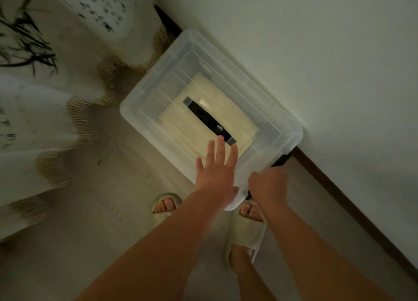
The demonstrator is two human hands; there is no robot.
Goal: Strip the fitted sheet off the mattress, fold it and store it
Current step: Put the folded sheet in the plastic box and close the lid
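Observation:
A clear plastic storage box (158,74) stands on the floor against the wall, its lid on with a black handle (207,118) across the top. A folded cream sheet (228,111) shows through the lid. My left hand (216,167) lies flat on the lid's near end, fingers straight and spread. My right hand (268,183) curls round the black side latch (280,160) at the box's near right corner.
White curtains (45,124) with a dark leaf print and fringed hems hang to the floor at left. A white wall (316,63) with a dark skirting board (339,192) runs behind the box. My feet in pale slippers (246,230) stand just before it.

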